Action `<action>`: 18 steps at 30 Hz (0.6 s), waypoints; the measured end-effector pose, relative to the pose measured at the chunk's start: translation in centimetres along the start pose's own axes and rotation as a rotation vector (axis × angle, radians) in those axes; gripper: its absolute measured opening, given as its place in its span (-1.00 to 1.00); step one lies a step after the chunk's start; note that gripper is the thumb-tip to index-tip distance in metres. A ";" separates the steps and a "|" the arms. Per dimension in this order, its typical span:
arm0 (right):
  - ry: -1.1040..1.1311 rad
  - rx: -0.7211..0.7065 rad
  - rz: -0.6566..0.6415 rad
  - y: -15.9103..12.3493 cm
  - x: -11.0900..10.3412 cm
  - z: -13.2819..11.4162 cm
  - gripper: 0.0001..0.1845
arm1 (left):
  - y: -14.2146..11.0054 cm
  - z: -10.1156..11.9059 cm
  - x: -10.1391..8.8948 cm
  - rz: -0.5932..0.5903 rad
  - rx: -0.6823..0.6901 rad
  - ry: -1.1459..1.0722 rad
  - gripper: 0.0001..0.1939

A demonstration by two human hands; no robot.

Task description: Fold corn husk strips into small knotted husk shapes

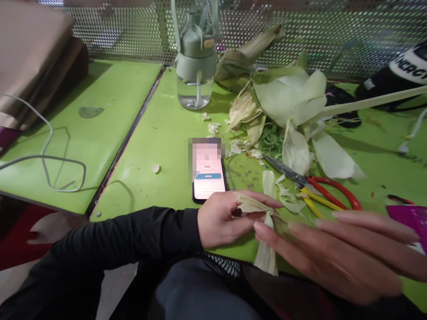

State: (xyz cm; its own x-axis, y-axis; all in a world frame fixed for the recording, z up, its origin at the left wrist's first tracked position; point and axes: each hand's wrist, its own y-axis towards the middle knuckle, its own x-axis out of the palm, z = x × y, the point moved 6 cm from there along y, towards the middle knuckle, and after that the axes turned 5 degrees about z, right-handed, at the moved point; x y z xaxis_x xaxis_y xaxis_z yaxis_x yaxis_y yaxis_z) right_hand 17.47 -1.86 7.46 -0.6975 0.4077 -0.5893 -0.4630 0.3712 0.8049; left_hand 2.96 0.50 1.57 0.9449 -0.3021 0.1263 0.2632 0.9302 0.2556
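My left hand (222, 220) is closed, pinching a pale strip of corn husk (253, 205) between thumb and fingers. A second part of the husk hangs down below the fingertips, seemingly gathered at a narrow point. To the right, my right hand (340, 253) is slightly blurred, its fingers stretched out and apart, one fingertip close beside the husk. A phone (207, 178) with a lit screen lies just beyond my left hand. Scissors with red handles (333, 192) rest behind my right hand, together with a yellow-handled tool (312, 202). Small husk scraps (290, 199) lie around them.
A pile of corn husks (283, 98) spreads over the green table (167, 146), with green string (271, 138) beneath. Behind the phone stands a water bottle (196, 66). A grey cable (46, 158) and brown paper bags (33, 53) are at left; a dark bottle (390, 78) lies right.
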 end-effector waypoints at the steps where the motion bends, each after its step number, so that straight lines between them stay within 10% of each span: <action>1: -0.040 -0.159 0.003 -0.1 -0.6 -0.7 -0.61 | 0.0 0.2 0.1 -0.009 0.008 0.008 -0.76; 6: -0.014 -0.264 -0.272 -0.9 -0.3 -0.8 -0.72 | -0.2 0.1 0.1 -0.024 -0.037 0.051 -0.70; 18: -0.006 -0.127 -0.295 -0.5 -1.1 -1.1 -0.72 | -0.3 0.9 0.5 -0.226 0.191 0.213 -0.70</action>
State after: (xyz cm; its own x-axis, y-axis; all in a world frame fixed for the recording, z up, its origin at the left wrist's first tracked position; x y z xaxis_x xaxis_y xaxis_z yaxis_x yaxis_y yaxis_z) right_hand 17.82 -3.42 7.82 -0.5201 0.3035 -0.7984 -0.7093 0.3673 0.6017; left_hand 3.20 -0.10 2.39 0.8918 -0.4266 -0.1507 0.4476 0.7835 0.4310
